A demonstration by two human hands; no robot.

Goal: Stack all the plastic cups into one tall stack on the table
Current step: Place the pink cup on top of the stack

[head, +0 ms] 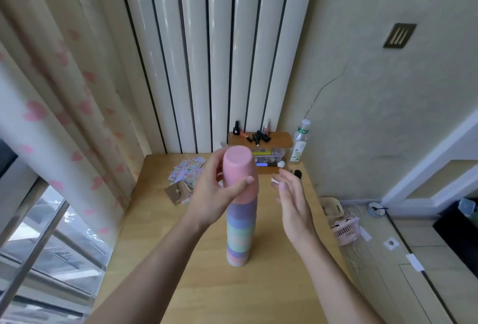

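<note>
Near the middle of the tabletop stands a tall stack of cups, mouth down, in bands of purple, green, pink and blue. Its topmost piece is a pink cup, upside down, with its flat base facing up. The left hand wraps this pink cup from the left side, thumb across the front and the other fingers curled behind it, so the grasp is closed on the cup. The right hand hangs just beside the stack on the right, palm turned toward it, fingers spread and loose, touching nothing. At the far left of the tabletop lies a scatter of sticker sheets and a brown card. At the far right corner sits a small wooden shelf with dark little bottles on it, and a clear bottle stands just beside it.
</note>
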